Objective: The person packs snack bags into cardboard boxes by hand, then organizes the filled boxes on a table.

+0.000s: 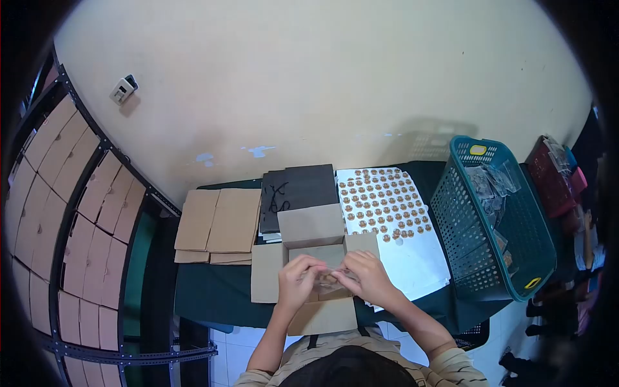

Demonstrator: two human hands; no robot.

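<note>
**Both hands pinching a clear packet over an open carton**

The left hand (298, 278) and right hand (366, 276) meet above the open cardboard box (314, 258) at the near edge of the desk (213, 290). Fingers of both hands are closed in a pinch on a small transparent packet (330, 281) held between them; its contents cannot be made out. The box flaps are folded outward on all four sides.

Left of the box lies a stack of flattened cardboard boxes (219, 222). Behind the box lie black paper bags (300, 190) with cord handles. Right of these sits a white sheet of round brown stickers (385, 201). A teal plastic basket (493, 226) holding clear packets stands at the desk's right end. A metal rack (77, 213) filled with flat cartons stands at far left.
</note>
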